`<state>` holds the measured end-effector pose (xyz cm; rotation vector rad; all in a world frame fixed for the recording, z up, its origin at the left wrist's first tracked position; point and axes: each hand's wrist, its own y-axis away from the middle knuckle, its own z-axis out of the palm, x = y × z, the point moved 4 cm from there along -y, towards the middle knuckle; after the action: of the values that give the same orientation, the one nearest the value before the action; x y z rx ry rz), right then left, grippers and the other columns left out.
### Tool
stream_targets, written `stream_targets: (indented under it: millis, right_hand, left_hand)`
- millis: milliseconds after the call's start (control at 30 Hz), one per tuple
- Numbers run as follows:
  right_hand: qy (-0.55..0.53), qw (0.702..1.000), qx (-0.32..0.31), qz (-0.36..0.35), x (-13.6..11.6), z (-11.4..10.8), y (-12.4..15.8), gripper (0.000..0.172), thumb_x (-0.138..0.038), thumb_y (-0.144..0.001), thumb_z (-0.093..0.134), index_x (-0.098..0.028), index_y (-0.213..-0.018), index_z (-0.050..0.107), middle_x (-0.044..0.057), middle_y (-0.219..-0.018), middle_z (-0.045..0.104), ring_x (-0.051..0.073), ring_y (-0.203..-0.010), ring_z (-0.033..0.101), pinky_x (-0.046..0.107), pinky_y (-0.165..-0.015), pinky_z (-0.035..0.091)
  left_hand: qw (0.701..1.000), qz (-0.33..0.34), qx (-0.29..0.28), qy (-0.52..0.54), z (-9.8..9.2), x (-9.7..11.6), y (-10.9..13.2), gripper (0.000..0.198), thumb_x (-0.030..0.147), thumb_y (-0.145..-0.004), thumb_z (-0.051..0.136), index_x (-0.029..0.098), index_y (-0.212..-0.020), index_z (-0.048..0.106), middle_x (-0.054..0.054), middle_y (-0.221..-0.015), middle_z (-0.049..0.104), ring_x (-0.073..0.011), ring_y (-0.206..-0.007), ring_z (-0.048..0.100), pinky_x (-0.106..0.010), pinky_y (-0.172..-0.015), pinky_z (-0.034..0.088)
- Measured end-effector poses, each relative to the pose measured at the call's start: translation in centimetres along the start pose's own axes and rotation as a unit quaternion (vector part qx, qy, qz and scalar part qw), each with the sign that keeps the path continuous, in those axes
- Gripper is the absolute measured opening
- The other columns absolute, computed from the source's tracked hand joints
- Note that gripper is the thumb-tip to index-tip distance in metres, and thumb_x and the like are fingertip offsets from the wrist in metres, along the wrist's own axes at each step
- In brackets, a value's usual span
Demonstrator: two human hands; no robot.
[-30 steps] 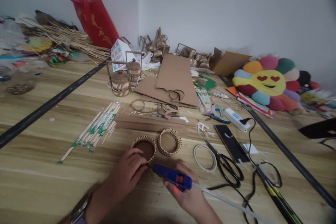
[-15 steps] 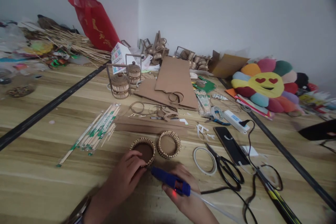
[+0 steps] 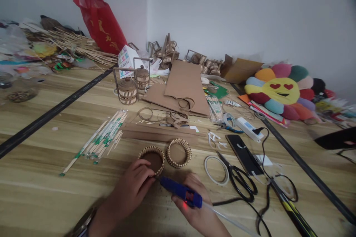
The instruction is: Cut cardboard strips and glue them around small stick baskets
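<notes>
My left hand [image 3: 136, 183] is closed on the near rim of a small round basket [image 3: 152, 152], walled with short sticks around a brown cardboard base. In my right hand [image 3: 201, 202] is a blue hot glue gun [image 3: 178, 191], a red light glowing on it and a clear glue stick running out of its back. Its nozzle points at the basket's near wall, close to my left fingertips; whether it touches is too small to tell. A second round stick basket [image 3: 179, 153] stands just right of the first.
Scissors [image 3: 240, 181], a tape roll [image 3: 216, 170] and a phone [image 3: 244, 154] lie right of my hands, with a black cable trailing nearby. Bundled sticks [image 3: 107, 135] lie left. Behind are cardboard sheets [image 3: 183, 81], finished lidded baskets [image 3: 127, 90] and a flower cushion [image 3: 280, 90].
Both hands, the glue gun and the basket hold almost the same position. The view has shifted very slightly.
</notes>
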<state>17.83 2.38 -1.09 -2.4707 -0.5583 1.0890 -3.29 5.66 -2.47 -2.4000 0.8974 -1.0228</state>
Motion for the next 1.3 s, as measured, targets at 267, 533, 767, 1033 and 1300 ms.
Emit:
stream_targets:
  millis: [267,533,767,1033,1300]
  right_hand:
    - [0.009,1.0,0.008,-0.011,-0.1,0.07,0.33,0.027,-0.028,-0.085,0.067,-0.024,-0.074,0.043,-0.004,-0.066,0.053,0.015,-0.061,0.053,0.027,-0.06,0.044]
    - [0.022,0.999,0.019,-0.026,-0.27,0.09,0.29,0.03,-0.032,-0.088,0.067,-0.024,-0.075,0.042,-0.005,-0.067,0.052,0.015,-0.061,0.053,0.028,-0.061,0.045]
    - [0.024,0.999,0.004,-0.038,-0.44,0.47,0.44,0.026,-0.029,-0.088,0.066,-0.025,-0.078,0.042,-0.005,-0.067,0.052,0.016,-0.06,0.053,0.03,-0.064,0.044]
    - [0.051,0.997,0.003,-0.063,-0.24,0.81,0.63,0.023,-0.027,-0.086,0.064,-0.025,-0.079,0.041,-0.006,-0.066,0.051,0.016,-0.06,0.053,0.033,-0.069,0.043]
    - [0.092,0.989,0.011,-0.112,-0.62,0.75,0.71,0.017,-0.026,-0.085,0.059,-0.025,-0.082,0.043,-0.005,-0.067,0.052,0.017,-0.061,0.053,0.033,-0.069,0.038]
  left_hand:
    - [1.0,0.003,0.008,-0.009,-0.2,0.23,-0.02,0.015,0.017,-0.102,0.048,0.023,-0.097,0.06,-0.004,-0.095,0.071,-0.0226,-0.102,0.064,-0.032,-0.086,0.055]
    - [1.0,0.008,0.014,-0.015,-0.5,0.47,-0.3,0.015,0.017,-0.102,0.047,0.024,-0.095,0.059,-0.005,-0.095,0.07,-0.0222,-0.1,0.064,-0.031,-0.085,0.055]
    - [1.0,0.006,0.027,-0.01,-0.57,0.44,-0.37,0.014,0.017,-0.102,0.049,0.024,-0.095,0.059,-0.003,-0.089,0.07,-0.0222,-0.099,0.065,-0.031,-0.084,0.055]
    - [0.999,0.012,0.039,-0.022,-0.88,0.62,-0.59,0.015,0.019,-0.103,0.047,0.023,-0.093,0.059,-0.005,-0.09,0.071,-0.0217,-0.094,0.067,-0.03,-0.081,0.056]
    - [0.999,-0.001,0.048,-0.014,-0.92,0.44,-0.51,0.016,0.018,-0.1,0.049,0.022,-0.092,0.062,-0.006,-0.089,0.071,-0.0219,-0.092,0.067,-0.031,-0.08,0.057]
